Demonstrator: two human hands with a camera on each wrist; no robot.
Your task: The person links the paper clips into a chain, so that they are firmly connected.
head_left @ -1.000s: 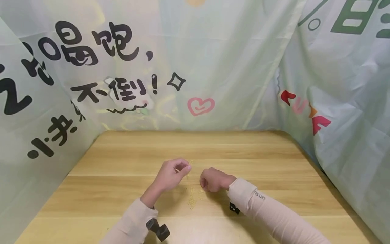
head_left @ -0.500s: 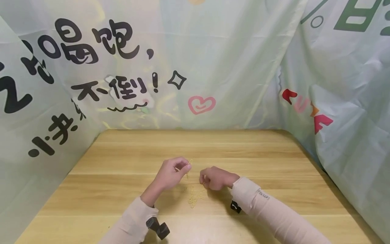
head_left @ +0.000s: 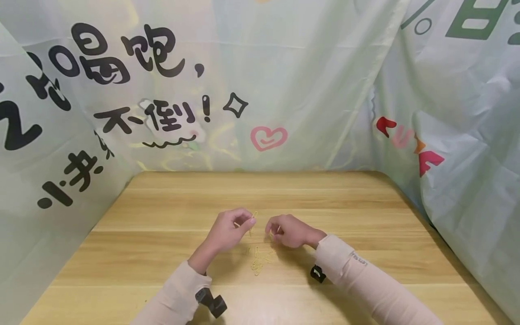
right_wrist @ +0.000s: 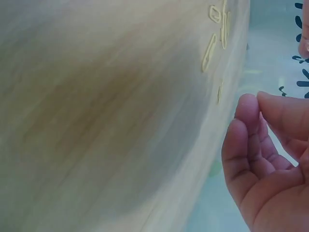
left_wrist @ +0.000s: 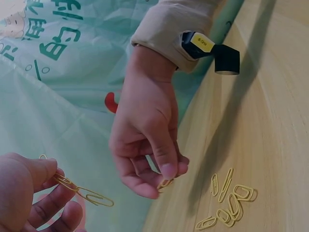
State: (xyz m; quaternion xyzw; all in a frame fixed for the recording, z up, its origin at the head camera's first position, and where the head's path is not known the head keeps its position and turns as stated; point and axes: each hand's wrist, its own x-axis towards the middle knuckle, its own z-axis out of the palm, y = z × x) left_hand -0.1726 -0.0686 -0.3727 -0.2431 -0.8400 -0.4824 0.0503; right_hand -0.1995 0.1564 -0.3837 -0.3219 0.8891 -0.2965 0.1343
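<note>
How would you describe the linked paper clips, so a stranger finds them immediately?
Look above the wooden table for the person's left hand. It pinches the linked paper clips, which are yellow. Unlike the clips on the table, these are held up, hooked together.

The left hand (left_wrist: 28, 187), lower left in its wrist view, is cut off by the edge; the head view's lower-middle paper clips (head_left: 257, 266) are too small to count.

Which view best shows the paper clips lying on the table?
The left wrist view: the paper clips are sharpest there, their outlines distinct. The head view shows only a small, faint cluster; the right wrist view shows several, pale and soft, in its upper part.
</note>
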